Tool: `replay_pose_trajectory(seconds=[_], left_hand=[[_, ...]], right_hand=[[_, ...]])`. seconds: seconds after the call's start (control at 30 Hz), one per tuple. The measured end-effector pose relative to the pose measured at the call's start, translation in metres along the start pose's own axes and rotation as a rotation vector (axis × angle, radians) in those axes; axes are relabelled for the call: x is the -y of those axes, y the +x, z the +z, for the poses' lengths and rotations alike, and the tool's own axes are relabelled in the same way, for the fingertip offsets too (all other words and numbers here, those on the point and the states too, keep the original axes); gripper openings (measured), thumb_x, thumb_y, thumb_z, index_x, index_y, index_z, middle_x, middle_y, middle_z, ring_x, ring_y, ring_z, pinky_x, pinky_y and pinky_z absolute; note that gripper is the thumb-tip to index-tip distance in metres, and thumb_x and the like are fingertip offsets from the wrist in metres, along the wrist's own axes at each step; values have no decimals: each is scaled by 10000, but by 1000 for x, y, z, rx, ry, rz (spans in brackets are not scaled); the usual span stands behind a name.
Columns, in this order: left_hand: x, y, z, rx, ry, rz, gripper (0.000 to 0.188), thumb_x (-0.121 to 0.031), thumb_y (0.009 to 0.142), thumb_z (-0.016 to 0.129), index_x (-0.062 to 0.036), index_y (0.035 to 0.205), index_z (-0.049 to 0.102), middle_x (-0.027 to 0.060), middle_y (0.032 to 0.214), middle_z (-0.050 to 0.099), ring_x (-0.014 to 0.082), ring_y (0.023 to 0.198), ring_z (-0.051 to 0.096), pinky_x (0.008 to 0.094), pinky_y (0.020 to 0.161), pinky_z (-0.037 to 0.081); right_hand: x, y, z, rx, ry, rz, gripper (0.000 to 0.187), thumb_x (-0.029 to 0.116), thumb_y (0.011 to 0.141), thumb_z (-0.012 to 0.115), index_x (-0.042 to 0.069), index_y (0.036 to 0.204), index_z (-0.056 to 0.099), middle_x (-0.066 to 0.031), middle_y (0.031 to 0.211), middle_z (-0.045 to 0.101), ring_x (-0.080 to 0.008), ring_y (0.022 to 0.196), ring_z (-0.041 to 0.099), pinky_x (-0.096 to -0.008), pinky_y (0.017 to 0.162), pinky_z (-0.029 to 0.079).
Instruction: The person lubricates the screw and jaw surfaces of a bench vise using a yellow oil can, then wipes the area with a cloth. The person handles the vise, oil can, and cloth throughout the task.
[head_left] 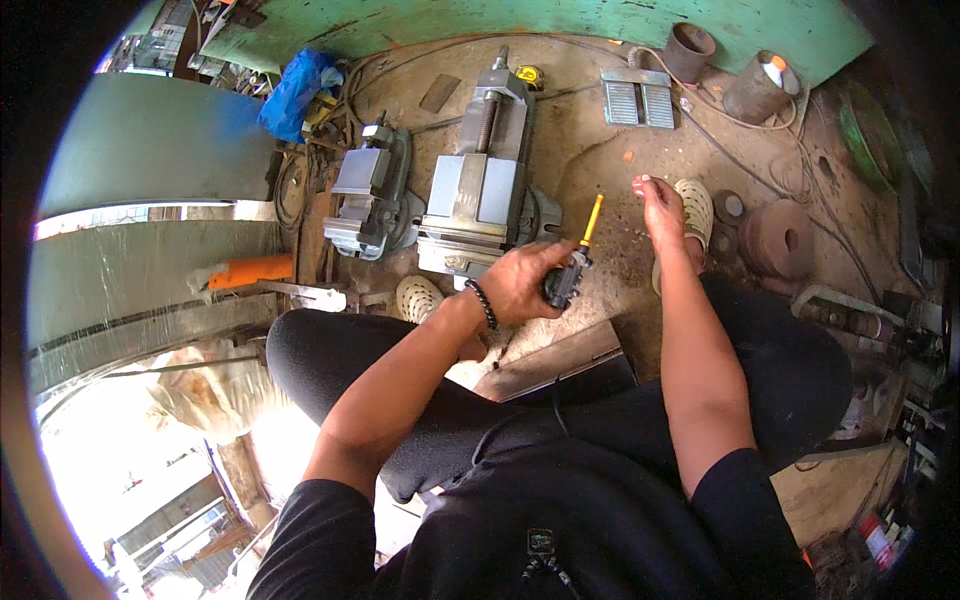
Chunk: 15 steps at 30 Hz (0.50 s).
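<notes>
My left hand (525, 283), with a dark bead bracelet at the wrist, is closed round a dark ridged tool (566, 284). A slim yellow rod (593, 220) sticks up from the tool's far end. My right hand (662, 212) hovers to the right above the floor, near my shoe (695, 213). Its fingers are drawn together, and anything between them is too small to make out. Just beyond my left hand lies a large grey machine vise (484, 190) with a long screw. To its left sits a smaller machine vise (366, 190).
Near my legs lies a flat dark-topped box (560, 362). A ribbed metal plate (638, 98), a tape measure (530, 76) and two metal cylinders (690, 52) are farther off. At right is a round brown stone-like wheel (776, 240). Cables cross the floor; a blue bag (298, 95) is far left.
</notes>
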<state>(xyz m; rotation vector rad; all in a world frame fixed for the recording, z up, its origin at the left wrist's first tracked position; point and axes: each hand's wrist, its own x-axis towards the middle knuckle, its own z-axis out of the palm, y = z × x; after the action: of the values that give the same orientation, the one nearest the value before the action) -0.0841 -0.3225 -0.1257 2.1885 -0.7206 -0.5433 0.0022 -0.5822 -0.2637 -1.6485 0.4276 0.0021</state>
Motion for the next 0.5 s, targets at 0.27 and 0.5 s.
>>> replay_pose_trajectory(seconds=[0.27, 0.5], left_hand=[[27, 18, 27, 95, -18, -45, 892, -169, 610, 845, -37, 1405, 463, 203, 1138, 659, 346, 1063, 643, 399, 943, 507], [33, 28, 46, 221, 14, -4, 895, -172, 571, 868, -61, 1380, 501, 216, 1055, 663, 385, 1012, 638, 423, 898, 517]], right_hand=[[28, -28, 1, 468, 462, 484, 365, 337, 1011, 525, 1, 1113, 625, -126, 1045, 704, -227, 950, 686, -342, 867, 527], [11, -42, -26, 359, 540, 664, 262, 246, 993, 519, 20, 1078, 621, -142, 1070, 691, -247, 991, 674, -373, 899, 528]])
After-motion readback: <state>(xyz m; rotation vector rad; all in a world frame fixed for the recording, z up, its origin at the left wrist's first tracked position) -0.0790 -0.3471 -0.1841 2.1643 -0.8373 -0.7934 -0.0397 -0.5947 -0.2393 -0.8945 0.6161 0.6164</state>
